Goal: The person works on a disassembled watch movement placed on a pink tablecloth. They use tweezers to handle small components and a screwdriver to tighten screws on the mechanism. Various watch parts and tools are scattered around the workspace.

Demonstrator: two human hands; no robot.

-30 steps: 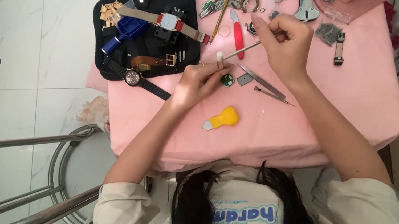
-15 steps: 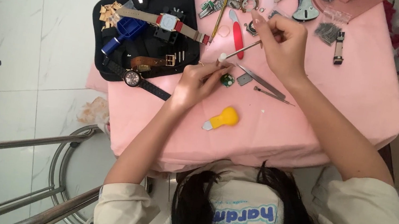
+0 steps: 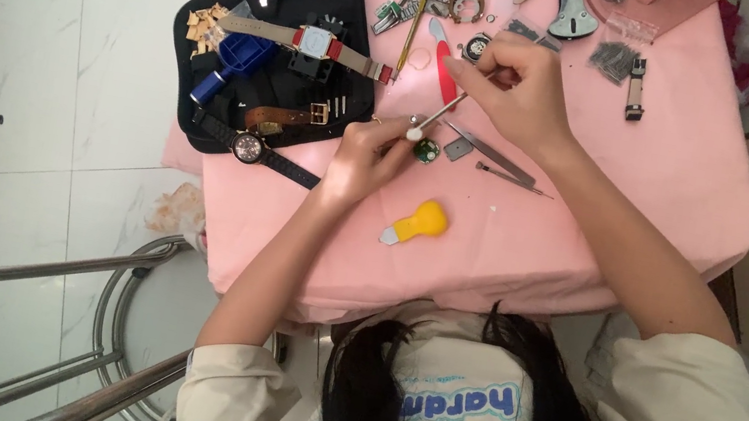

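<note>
Right hand (image 3: pixel 521 93) first: the grip is pinched tight around a thin metal tool (image 3: pixel 439 115), fingers closed on its upper end, the white-tipped lower end slanting down toward the left hand (image 3: pixel 369 154). That left grip is narrow too, fingertips drawn together over something too small to make out, right where the tool's tip lands. Just beside those fingers a small green round part (image 3: pixel 426 150) lies on the pink table (image 3: pixel 664 178), apart from the tool's tip. Next to it lie steel tweezers (image 3: pixel 490 154) and a fine pin-like tool (image 3: pixel 514 179). Nearer the person rests a yellow-handled case opener (image 3: pixel 418 222). To the left sits a black tray (image 3: pixel 329 0) with a red-and-tan strapped square watch (image 3: pixel 316 41), a brown-strapped watch (image 3: pixel 280 119), a dark round watch (image 3: pixel 248 148) and a blue holder (image 3: pixel 231 65).
</note>
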